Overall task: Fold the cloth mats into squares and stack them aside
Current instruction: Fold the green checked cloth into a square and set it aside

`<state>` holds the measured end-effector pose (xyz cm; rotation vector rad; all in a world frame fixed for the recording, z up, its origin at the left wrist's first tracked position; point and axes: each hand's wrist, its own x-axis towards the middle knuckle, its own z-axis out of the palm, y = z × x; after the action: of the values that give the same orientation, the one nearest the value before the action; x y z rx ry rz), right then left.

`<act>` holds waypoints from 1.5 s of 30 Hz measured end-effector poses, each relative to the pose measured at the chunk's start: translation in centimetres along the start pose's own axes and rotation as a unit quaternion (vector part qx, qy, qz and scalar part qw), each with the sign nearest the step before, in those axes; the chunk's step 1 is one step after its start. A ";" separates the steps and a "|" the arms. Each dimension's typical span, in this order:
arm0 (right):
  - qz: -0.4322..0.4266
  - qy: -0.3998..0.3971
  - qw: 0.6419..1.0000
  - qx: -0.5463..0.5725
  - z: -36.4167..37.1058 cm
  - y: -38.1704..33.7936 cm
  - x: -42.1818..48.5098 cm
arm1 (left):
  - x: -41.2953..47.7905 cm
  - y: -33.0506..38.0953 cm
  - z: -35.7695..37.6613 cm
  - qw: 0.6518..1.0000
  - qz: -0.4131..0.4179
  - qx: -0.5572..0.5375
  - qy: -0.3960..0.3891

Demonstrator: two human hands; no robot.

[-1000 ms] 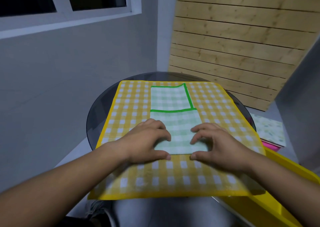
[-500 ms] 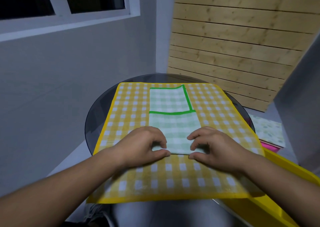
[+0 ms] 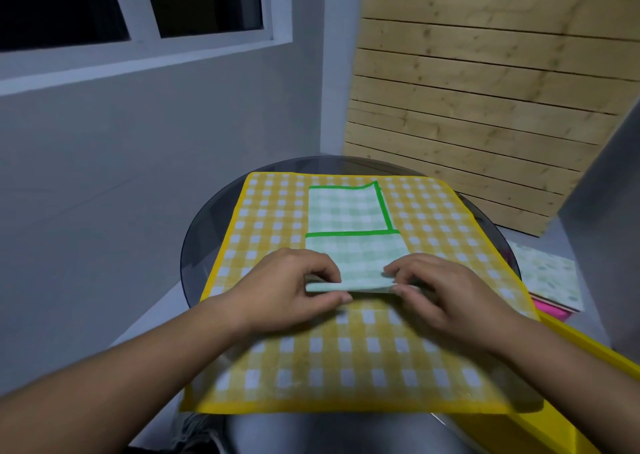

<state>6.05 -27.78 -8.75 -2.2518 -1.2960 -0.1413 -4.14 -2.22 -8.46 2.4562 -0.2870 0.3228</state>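
A green checked cloth mat (image 3: 349,225) with a bright green border lies folded into a long strip on top of a large yellow checked mat (image 3: 346,349), which is spread flat over a round glass table (image 3: 194,246). My left hand (image 3: 294,291) pinches the near left corner of the green mat between thumb and fingers. My right hand (image 3: 440,294) pinches the near right corner the same way. The near edge of the green mat is raised a little off the yellow mat between my hands.
To the right, on the floor, folded pale patterned mats (image 3: 550,277) lie on something pink (image 3: 550,311). A yellow bin edge (image 3: 588,353) runs along the lower right. A wooden slat panel (image 3: 485,107) leans behind the table; a grey wall is at left.
My hands went from pressing flat on the green mat's near end to pinching its near corners, and that edge has lifted slightly off the yellow mat.
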 end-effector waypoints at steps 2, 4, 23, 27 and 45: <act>0.010 0.024 0.998 0.054 -0.8 -0.6 0.3 | 0.1 0.2 -0.5 1.000 0.012 -0.006 0.014; 0.036 0.047 0.992 0.116 -1.6 -1.4 0.8 | 0.4 0.4 -0.9 0.999 0.020 -0.031 0.037; 0.278 0.016 0.934 0.224 1.8 5.4 6.3 | 8.2 -2.3 -1.8 0.913 -0.315 -0.232 0.112; 0.295 0.038 0.941 0.159 2.2 5.7 6.8 | 7.8 -4.3 -1.2 0.922 -0.355 -0.149 0.037; 0.310 -0.063 0.948 0.039 2.5 5.4 7.4 | 6.9 -2.9 0.3 0.949 -0.307 0.054 -0.041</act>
<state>14.04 -23.01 -10.50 -2.5120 -0.5798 0.2818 3.26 -0.97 -8.26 2.5201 0.4735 -0.0354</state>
